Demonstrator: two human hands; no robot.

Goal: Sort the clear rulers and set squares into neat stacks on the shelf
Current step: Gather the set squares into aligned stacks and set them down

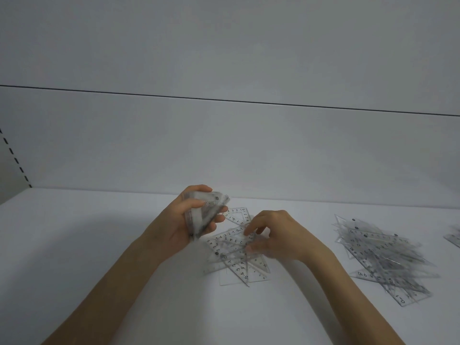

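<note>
One bundle [213, 204] in left grip [185, 221] — right [276, 232] touches pile [235, 266].

A thin dark seam [224, 100] runs across the back wall, dipping slightly toward the right; above the seam the upper panel [224, 41] is plain pale grey; below the seam the lower panel [224, 150], the same matte grey, comes down to the white shelf [87, 245], which spreads flat toward the viewer; below the seam's left end a slotted upright [15, 158] shows a row of dark slots; the light is soft and even.
</note>
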